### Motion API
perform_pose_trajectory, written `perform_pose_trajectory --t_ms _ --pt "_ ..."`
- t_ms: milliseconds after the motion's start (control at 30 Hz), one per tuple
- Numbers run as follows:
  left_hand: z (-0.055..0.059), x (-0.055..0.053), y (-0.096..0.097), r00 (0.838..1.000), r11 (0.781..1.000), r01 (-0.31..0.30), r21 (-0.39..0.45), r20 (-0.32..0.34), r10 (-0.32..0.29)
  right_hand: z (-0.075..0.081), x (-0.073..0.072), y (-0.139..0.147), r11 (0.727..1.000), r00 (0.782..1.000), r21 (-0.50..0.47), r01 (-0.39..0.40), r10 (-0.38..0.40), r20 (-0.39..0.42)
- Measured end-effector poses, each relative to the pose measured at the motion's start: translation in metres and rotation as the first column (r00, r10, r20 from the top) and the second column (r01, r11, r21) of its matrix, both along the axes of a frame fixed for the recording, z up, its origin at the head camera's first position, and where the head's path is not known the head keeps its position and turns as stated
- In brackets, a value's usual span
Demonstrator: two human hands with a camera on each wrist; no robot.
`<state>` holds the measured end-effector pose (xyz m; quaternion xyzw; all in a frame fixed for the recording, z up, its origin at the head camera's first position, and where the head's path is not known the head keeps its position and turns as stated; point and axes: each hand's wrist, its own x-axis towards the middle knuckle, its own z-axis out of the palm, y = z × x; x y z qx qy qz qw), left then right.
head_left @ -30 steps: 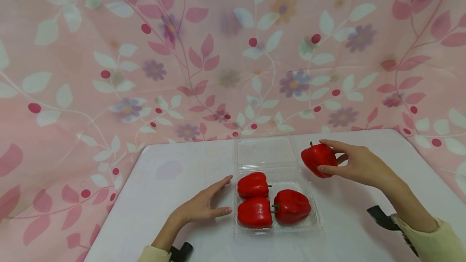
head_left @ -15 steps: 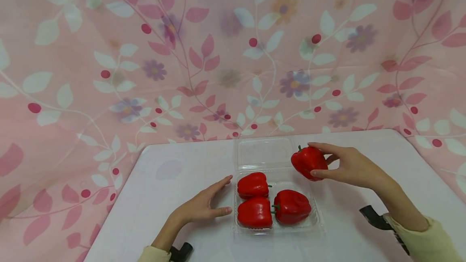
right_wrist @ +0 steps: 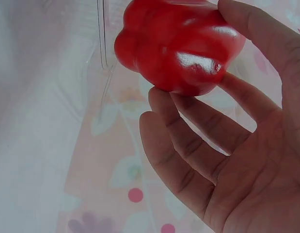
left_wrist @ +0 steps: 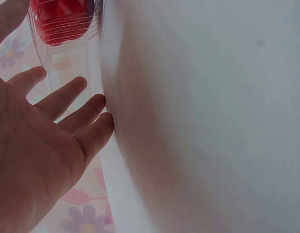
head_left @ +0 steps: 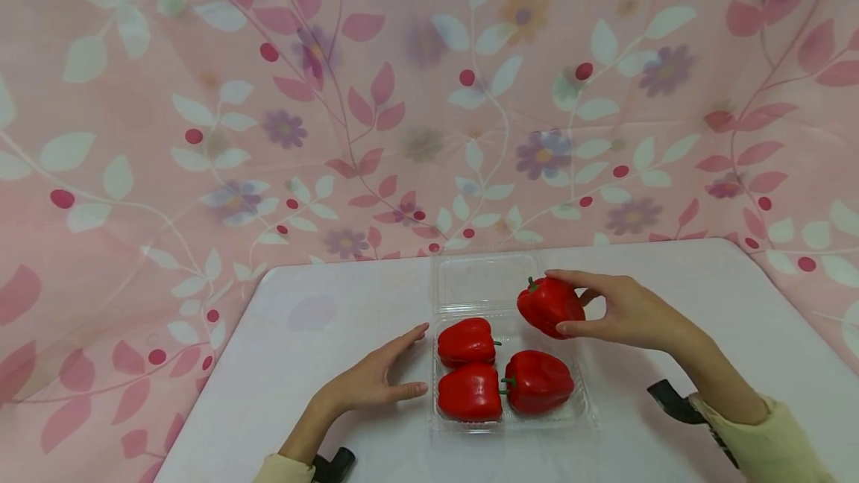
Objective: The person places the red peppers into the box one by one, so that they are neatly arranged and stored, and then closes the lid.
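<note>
The right hand (head_left: 620, 311) pinches a red pepper (head_left: 550, 308) at its right side, stem (head_left: 532, 284) pointing left and away, apparently above the far right quarter of the clear container (head_left: 505, 328); the left hand (head_left: 372, 375) (fingers extended, holding nothing) stands farther off.

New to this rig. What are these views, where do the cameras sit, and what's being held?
There is no machine: a person works with two bare hands. The wide picture comes from a head-worn camera looking forward and down; the two close-ups come from cameras on the wrists.

On a white tabletop lies an open, clear plastic hinged container, with three shiny red bell peppers in its base. The bare right hand holds a fourth shiny red bell pepper between thumb and fingers, apparently over the base's far right part. The bare left hand is at the container's left side, holding nothing.
</note>
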<state>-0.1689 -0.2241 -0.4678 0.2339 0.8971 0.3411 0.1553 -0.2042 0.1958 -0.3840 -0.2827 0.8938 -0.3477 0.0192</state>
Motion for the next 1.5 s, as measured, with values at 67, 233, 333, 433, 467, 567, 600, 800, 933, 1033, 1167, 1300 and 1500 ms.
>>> perform_pose_trajectory --t_ms 67,233,333,433,467,567,600,800,933,1033,1167,1300,1500 --pt "0.0 0.0 0.0 1.0 1.0 0.001 0.0 -0.001 -0.001 -0.001 0.0 -0.002 1.0 1.0 -0.009 -0.018 0.018 -0.003" --pt "0.0 0.0 0.0 1.0 1.0 0.003 0.0 -0.003 -0.003 -0.004 0.0 -0.006 0.998 0.999 -0.021 -0.053 0.053 0.0" --pt "0.0 0.001 0.0 1.0 1.0 0.004 0.005 -0.004 -0.004 -0.006 0.0 -0.009 0.998 0.998 -0.017 -0.068 0.068 0.009" --pt "0.001 0.001 0.0 1.0 1.0 0.005 0.014 -0.001 -0.005 -0.008 0.0 -0.011 0.997 0.997 -0.009 -0.079 0.079 0.007" --pt "0.0 0.001 0.0 1.0 1.0 0.007 0.016 -0.001 -0.006 -0.009 0.0 -0.012 0.997 0.997 0.0 -0.08 0.08 0.002" --pt "0.001 0.001 0.0 1.0 1.0 0.005 0.019 -0.001 -0.005 -0.011 0.0 -0.014 0.996 0.997 0.028 -0.08 0.08 -0.014" --pt "0.001 0.001 0.0 1.0 1.0 0.005 0.018 -0.003 -0.005 -0.012 -0.001 -0.015 0.996 0.997 0.039 -0.077 0.078 -0.017" --pt "0.001 0.001 0.0 1.0 1.0 0.008 0.012 -0.01 -0.008 -0.016 -0.002 -0.018 0.994 0.997 0.073 -0.076 0.077 -0.008" --pt "0.001 0.001 0.0 1.0 1.0 0.006 0.007 -0.012 -0.006 -0.016 -0.001 -0.02 0.994 0.997 0.081 -0.08 0.08 0.002" --pt "0.001 0.001 0.0 1.0 1.0 0.006 0.005 -0.013 -0.006 -0.017 -0.001 -0.021 0.993 0.996 0.08 -0.089 0.089 0.003" --pt "0.001 0.001 0.001 1.0 1.0 0.006 0.002 -0.015 -0.006 -0.017 0.0 -0.021 0.991 0.995 0.087 -0.101 0.103 -0.013" --pt "0.002 0.001 0.001 1.0 1.0 0.005 0.002 -0.014 -0.005 -0.017 0.001 -0.021 0.99 0.993 0.092 -0.111 0.113 -0.018" --pt "0.001 0.001 0.001 1.0 1.0 0.006 0.003 -0.011 -0.006 -0.018 0.003 -0.022 0.989 0.993 0.09 -0.115 0.116 -0.004"
